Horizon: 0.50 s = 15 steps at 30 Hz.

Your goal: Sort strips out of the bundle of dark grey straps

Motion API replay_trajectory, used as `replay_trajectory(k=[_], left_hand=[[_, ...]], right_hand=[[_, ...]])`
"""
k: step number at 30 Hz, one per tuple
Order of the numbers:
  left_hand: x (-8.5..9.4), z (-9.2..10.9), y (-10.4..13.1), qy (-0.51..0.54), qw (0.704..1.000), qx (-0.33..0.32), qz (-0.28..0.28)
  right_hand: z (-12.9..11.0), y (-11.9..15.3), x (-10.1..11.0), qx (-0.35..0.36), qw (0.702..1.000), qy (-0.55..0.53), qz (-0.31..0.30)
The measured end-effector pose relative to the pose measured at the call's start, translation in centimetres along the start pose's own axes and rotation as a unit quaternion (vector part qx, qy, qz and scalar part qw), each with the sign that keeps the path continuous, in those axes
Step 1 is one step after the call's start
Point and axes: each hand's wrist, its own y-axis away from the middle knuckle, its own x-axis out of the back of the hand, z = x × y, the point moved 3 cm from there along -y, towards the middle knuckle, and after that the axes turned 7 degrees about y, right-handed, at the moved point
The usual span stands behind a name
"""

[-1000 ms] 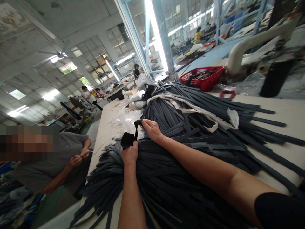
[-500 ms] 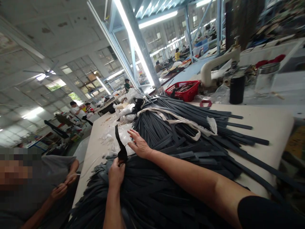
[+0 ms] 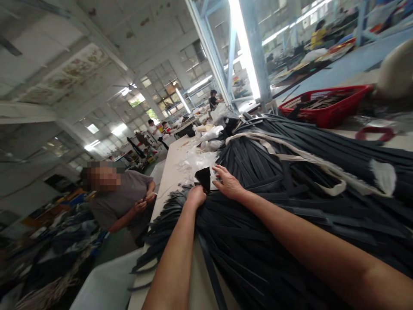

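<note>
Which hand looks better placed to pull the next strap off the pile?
Probably the right hand: it lies open on the strap pile, fingers spread and free. The left hand is closed around a folded black strap, so it is occupied.

A heap of straps (image 3: 290,224) sprawls across the tabletop (image 3: 174,172), filling its right and near side. On top of the heap, a cloth tie (image 3: 290,150) runs across. At the heap's left edge the left hand (image 3: 196,196) pinches a folded strap end (image 3: 204,177), the right hand (image 3: 229,186) just to its right. Behind the heap sits a basket (image 3: 325,110). Left of the tabletop, a co-worker (image 3: 122,202) is seated.
</note>
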Motion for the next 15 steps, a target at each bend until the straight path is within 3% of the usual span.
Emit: replay_trajectory(k=[3, 5, 11, 15], left_hand=[[0.6, 0.2, 0.1, -0.021, 0.996, -0.060, -0.055], [0.8, 0.7, 0.3, -0.039, 0.995, -0.072, -0.061], [0.2, 3.9, -0.1, -0.077, 0.996, -0.003, -0.036], [0.1, 4.9, 0.1, -0.072, 0.997, 0.018, -0.033]], right_hand=[[-0.1, 0.1, -0.1, 0.005, 1.000, 0.021, -0.020], [-0.1, 0.2, 0.0, 0.009, 0.999, 0.028, -0.026], [0.4, 0.1, -0.3, 0.014, 0.997, 0.060, -0.041], [0.6, 0.0, -0.3, 0.013, 0.996, 0.066, -0.050]])
